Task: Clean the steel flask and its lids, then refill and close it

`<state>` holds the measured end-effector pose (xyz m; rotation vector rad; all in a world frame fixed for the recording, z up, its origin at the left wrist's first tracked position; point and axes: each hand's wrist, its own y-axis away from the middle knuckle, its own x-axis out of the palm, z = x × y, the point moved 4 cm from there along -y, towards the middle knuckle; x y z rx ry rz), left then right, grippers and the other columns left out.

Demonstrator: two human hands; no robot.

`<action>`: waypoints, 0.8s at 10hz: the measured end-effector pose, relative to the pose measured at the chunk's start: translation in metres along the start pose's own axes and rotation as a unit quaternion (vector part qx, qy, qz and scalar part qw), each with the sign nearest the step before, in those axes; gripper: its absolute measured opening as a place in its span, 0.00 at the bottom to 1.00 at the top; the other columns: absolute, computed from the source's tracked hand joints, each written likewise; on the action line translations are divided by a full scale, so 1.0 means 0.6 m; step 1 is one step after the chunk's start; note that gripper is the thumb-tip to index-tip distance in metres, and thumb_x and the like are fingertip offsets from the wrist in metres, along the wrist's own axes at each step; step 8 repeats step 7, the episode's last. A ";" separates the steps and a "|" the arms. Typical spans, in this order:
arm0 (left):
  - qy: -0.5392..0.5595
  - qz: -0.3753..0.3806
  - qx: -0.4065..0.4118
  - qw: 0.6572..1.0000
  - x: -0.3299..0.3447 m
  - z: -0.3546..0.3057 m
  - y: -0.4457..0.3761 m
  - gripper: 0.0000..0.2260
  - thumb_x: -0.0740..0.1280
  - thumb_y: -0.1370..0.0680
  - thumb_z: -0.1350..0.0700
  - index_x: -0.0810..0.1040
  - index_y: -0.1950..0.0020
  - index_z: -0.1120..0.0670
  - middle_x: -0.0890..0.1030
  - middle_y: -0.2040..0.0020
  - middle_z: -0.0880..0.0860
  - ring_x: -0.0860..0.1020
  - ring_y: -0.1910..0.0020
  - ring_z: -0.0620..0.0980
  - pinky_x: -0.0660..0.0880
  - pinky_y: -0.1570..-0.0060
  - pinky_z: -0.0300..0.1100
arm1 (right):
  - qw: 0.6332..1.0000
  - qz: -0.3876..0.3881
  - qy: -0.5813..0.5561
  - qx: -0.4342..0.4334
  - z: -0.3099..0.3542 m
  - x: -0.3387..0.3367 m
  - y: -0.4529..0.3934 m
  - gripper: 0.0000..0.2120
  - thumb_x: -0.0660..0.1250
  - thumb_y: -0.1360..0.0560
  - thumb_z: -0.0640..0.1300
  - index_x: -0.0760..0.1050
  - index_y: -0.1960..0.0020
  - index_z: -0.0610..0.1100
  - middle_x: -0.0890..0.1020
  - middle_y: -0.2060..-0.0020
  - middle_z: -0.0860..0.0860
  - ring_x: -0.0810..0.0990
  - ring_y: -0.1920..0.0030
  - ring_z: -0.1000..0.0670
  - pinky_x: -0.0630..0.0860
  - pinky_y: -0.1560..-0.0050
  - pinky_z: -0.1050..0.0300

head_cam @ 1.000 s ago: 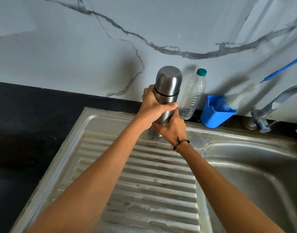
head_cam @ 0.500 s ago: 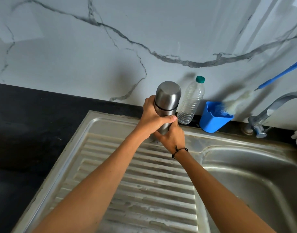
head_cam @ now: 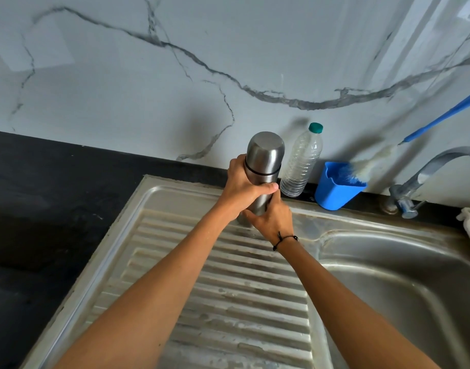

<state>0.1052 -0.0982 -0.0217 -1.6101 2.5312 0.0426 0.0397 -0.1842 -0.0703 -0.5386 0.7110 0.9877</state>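
The steel flask stands on the sink's ridged drainboard, with its lid on. The left hand wraps its fingers round the middle. The right hand grips the bottom, likely to keep it from tipping or turning

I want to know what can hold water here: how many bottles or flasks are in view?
2. The steel flask stands on the drainboard's back edge, gripped by both hands; the clear plastic bottle stands just right of it against the wall.
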 end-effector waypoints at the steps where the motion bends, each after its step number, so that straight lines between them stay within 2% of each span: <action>1: 0.004 0.001 -0.008 1.000 -0.001 0.004 -0.007 0.28 0.77 0.44 0.50 0.66 0.50 0.40 0.71 0.39 0.54 0.73 0.40 0.50 0.73 0.39 0.49 | 1.000 0.009 -0.006 0.005 -0.002 0.002 -0.003 0.36 0.74 0.31 0.53 0.60 0.34 0.40 0.79 0.48 0.43 0.79 0.50 0.40 0.76 0.52 0.48; 4: -0.005 0.007 -0.013 1.000 0.000 0.009 -0.013 0.27 0.77 0.41 0.51 0.67 0.48 0.42 0.71 0.39 0.51 0.73 0.41 0.49 0.73 0.39 0.51 | 1.000 0.018 -0.018 0.011 -0.010 0.008 -0.005 0.35 0.74 0.31 0.54 0.61 0.34 0.39 0.78 0.46 0.44 0.79 0.50 0.41 0.76 0.52 0.48; 5: -0.028 0.005 0.001 1.000 -0.001 0.009 -0.006 0.30 0.76 0.38 0.49 0.66 0.42 0.45 0.70 0.39 0.51 0.72 0.39 0.49 0.73 0.38 0.52 | 0.998 0.058 -0.027 0.020 -0.008 0.005 -0.008 0.37 0.74 0.31 0.51 0.58 0.31 0.39 0.77 0.44 0.43 0.78 0.47 0.42 0.75 0.52 0.51; 6: -0.053 0.019 0.012 0.998 -0.004 0.009 0.014 0.34 0.73 0.39 0.42 0.62 0.38 0.41 0.68 0.36 0.50 0.70 0.36 0.48 0.71 0.36 0.48 | 0.996 0.083 -0.011 0.010 -0.012 -0.002 -0.007 0.44 0.72 0.30 0.43 0.47 0.24 0.38 0.73 0.36 0.41 0.74 0.39 0.40 0.73 0.47 0.52; 7: -0.035 -0.013 0.042 0.998 -0.022 0.007 0.037 0.34 0.70 0.32 0.40 0.61 0.30 0.44 0.66 0.31 0.49 0.68 0.33 0.45 0.67 0.36 0.41 | 1.000 0.010 -0.009 -0.019 -0.015 -0.027 0.004 0.42 0.68 0.28 0.38 0.46 0.23 0.36 0.63 0.28 0.38 0.64 0.29 0.40 0.67 0.33 0.51; 8: -0.035 -0.013 0.042 0.998 -0.022 0.007 0.037 0.34 0.70 0.32 0.40 0.61 0.30 0.44 0.66 0.31 0.49 0.68 0.33 0.45 0.67 0.36 0.41 | 1.000 0.010 -0.009 -0.019 -0.015 -0.027 0.004 0.42 0.68 0.28 0.38 0.46 0.23 0.36 0.63 0.28 0.38 0.64 0.29 0.40 0.67 0.33 0.51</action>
